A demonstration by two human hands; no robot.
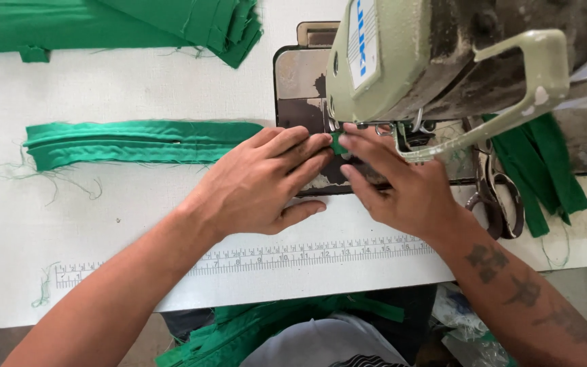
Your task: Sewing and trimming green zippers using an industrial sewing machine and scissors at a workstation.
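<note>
My left hand (259, 183) lies flat, palm down, on the end of a long folded green fabric strip (137, 141), fingers together and pointing toward the needle. My right hand (395, 183) presses the strip's small visible green tip (338, 144) with its fingertips, right under the head of a pale green sewing machine (402, 61). Both hands meet at the metal needle plate (304, 75). The needle itself is hidden behind the fingers and the machine head.
A stack of folded green cloth (137, 24) lies at the table's far left. Scissors (497, 194) and more green strips (545, 170) rest right of the machine. A printed ruler (273, 258) runs along the white table (103, 224) near its front edge. Green fabric (253, 333) sits on my lap.
</note>
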